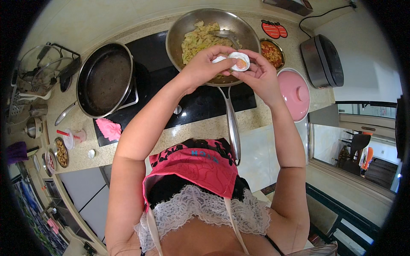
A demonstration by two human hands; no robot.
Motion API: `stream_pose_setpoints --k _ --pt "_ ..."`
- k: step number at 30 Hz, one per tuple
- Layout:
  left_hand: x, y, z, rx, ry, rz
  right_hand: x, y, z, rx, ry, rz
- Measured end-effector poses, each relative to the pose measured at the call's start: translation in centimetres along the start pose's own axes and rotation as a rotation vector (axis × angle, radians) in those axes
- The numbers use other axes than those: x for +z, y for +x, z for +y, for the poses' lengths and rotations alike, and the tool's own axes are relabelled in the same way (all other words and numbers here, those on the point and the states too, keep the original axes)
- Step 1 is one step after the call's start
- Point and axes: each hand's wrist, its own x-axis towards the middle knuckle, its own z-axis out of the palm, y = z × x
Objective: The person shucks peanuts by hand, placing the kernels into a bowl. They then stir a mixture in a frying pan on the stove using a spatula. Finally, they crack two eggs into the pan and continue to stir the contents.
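Note:
My left hand [209, 65] and my right hand [258, 73] meet over the near rim of a steel wok [174, 41]. Between them they hold a small white round piece with an orange centre, which looks like a halved egg [241, 61]. My left thumb rests on its face, while my right fingers grip its outer edge. Another white piece [219, 59] shows partly behind the left thumb. Below the hands, chopped cabbage [200, 38] lies in the wok. A metal spatula [224, 33] leans into the cabbage, its lower part hidden by my hands.
The wok's long handle [231, 121] points towards my body. A black frying pan [105, 80] sits left on the glass hob [192, 112], near a pink cloth [109, 129]. To the right are a cooked dish [271, 53], a pink-lidded pot [294, 96] and a rice cooker [322, 60].

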Motion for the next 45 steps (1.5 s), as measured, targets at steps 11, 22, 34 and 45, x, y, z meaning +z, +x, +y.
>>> stream_pose_setpoints --k 11,22,34,45 --pt "0.6 0.0 -0.2 0.050 -0.054 0.047 0.4 0.2 -0.4 0.044 0.076 0.031" --pt "0.5 0.0 -0.1 0.026 -0.050 0.051 -0.2 0.2 -0.2 0.091 0.078 0.031" --pt "0.2 -0.1 0.5 -0.017 -0.041 0.020 -0.7 0.4 0.0 0.097 0.124 -0.013" --pt "-0.3 0.2 0.2 -0.004 -0.091 0.024 -1.2 1.2 0.1 0.161 0.152 -0.039"
